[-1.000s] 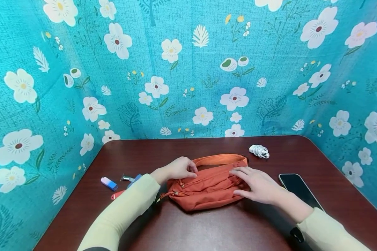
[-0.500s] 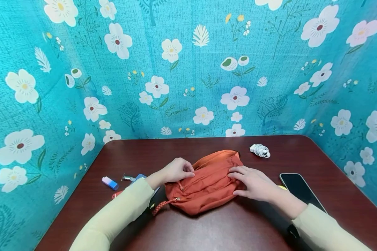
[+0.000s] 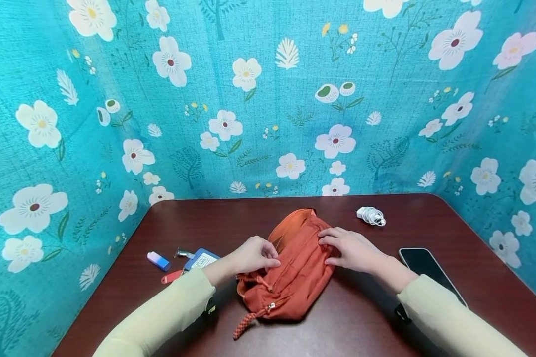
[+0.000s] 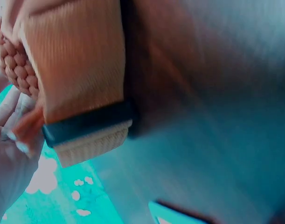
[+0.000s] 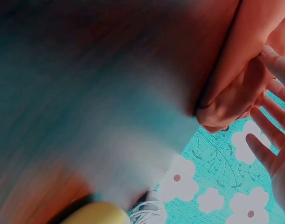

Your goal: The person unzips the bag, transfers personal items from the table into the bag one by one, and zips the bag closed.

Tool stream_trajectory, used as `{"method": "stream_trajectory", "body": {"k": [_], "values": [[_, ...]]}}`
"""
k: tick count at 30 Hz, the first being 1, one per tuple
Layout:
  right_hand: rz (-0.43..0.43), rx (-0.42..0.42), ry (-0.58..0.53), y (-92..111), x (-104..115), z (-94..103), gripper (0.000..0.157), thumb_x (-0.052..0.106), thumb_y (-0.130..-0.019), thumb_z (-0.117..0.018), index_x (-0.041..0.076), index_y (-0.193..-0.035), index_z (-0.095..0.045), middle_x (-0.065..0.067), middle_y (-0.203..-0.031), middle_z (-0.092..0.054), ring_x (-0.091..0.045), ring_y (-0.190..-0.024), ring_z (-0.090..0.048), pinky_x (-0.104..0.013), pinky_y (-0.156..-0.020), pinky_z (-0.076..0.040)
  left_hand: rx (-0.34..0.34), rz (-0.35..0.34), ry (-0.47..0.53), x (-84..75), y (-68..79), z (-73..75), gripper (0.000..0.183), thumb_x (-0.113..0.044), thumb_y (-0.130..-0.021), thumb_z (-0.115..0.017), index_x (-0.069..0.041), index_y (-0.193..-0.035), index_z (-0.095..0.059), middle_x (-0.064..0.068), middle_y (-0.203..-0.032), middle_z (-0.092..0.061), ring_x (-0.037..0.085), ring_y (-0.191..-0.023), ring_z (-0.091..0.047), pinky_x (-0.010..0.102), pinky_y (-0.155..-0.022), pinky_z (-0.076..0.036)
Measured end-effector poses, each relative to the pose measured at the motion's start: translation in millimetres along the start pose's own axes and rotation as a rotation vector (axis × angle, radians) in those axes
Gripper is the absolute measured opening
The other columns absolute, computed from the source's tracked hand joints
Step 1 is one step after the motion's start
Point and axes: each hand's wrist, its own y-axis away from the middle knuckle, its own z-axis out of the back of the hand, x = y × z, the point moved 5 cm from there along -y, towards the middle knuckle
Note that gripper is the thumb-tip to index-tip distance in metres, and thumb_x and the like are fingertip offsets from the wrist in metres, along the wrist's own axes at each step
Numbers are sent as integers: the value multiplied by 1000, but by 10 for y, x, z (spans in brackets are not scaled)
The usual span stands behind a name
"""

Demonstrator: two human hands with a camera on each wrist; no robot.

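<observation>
A rust-orange fabric bag point(image 3: 295, 277) lies slanted on the table, one end toward the person. My left hand point(image 3: 256, 254) pinches the bag's upper left side between thumb and curled fingers. My right hand point(image 3: 353, 248) rests against the bag's far right end, thumb on the near side. In the right wrist view its fingers point(image 5: 266, 154) are spread and fairly straight by the bag's end point(image 5: 231, 107). A braided cord pull point(image 3: 245, 325) hangs from a zip at the near end. The left wrist view shows a wide orange strap point(image 4: 81, 65) with a dark buckle point(image 4: 91, 122).
A badge holder point(image 3: 202, 259) with a metal clip, a red piece point(image 3: 171, 276) and a small blue-and-pink stick point(image 3: 158, 261) lie left. A coiled white charger cable point(image 3: 370, 216) and a phone point(image 3: 432, 275) lie right. Something yellow point(image 5: 95, 214) shows in the right wrist view.
The bag has turned: its right end went left and away, its left end nearer the person. My right hand followed it leftward. The badge holder is less covered by my left sleeve.
</observation>
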Motion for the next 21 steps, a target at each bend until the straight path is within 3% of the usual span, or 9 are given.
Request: {"method": "stream_trajectory", "body": {"k": [7,11,17,21], "values": [[-4,10,-12,-39,-44,-30,45,28,-74,-84,11,-113,-68,-6,-125,-59,-24,-113,-56,-42,-85,-50,-6,42,47,-1,44,-106,7,-17,-86,-76,-13,-81,-73,-6,-62,-64,12,-54,-63,26,-53,-51],[-43,-15,-38,-10,-46,27,45,28,-74,-85,13,-113,-69,-5,-124,-60,-21,-108,-57,-40,-80,-51,3,37,52,5,42,-71,6,-17,-87,-75,-12,-84,-74,-5,-63,-66,14,-56,-65,25,-52,-50],[-172,-54,-51,59,-50,106,43,35,-77,-82,15,-113,-69,-2,-120,-62,-20,-105,-59,-40,-78,-52,-21,-9,-44,-3,-4,89,11,-20,-86,-76,-11,-92,-74,-8,-71,-67,10,-61,-63,23,-56,-50],[-252,-71,-44,105,-45,79,43,37,-78,-81,14,-113,-68,0,-112,-63,-17,-96,-62,-40,-74,-52,-32,-36,-115,11,-101,111,15,-26,-87,-75,-12,-93,-74,-11,-75,-66,5,-65,-60,23,-59,-50]]}}
